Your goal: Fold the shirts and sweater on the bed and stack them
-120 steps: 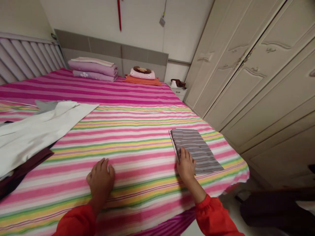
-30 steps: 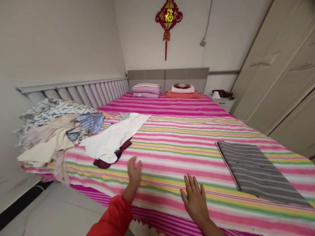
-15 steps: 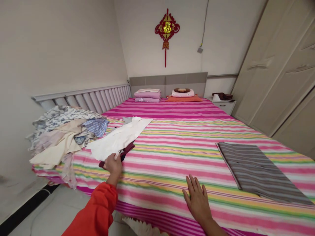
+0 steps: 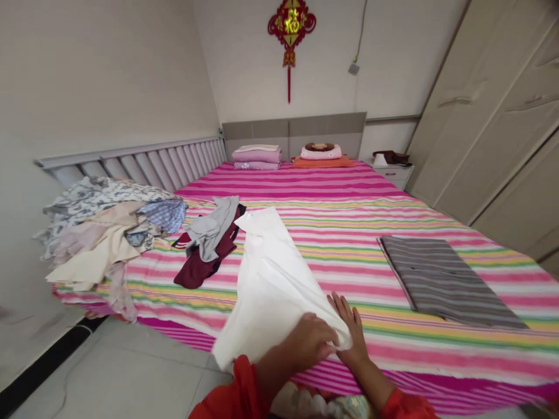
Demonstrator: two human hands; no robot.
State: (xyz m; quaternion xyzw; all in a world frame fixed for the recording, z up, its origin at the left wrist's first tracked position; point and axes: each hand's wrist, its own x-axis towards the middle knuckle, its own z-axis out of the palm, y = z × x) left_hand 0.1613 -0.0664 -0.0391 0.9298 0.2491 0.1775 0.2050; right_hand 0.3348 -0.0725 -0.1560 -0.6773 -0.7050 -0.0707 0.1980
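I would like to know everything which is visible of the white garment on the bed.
The white garment is plain, of thin, soft-looking cloth, spread out unfolded with soft wrinkles. It is narrower at its far end, where a pointed corner sticks out. It lies on the striped sheet, its near left corner reaching past the bed's edge. The left hand pinches its near right part, beside the right hand.

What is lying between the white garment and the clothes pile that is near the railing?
In the head view, a grey garment lies partly over a maroon garment there, on the striped bedsheet.
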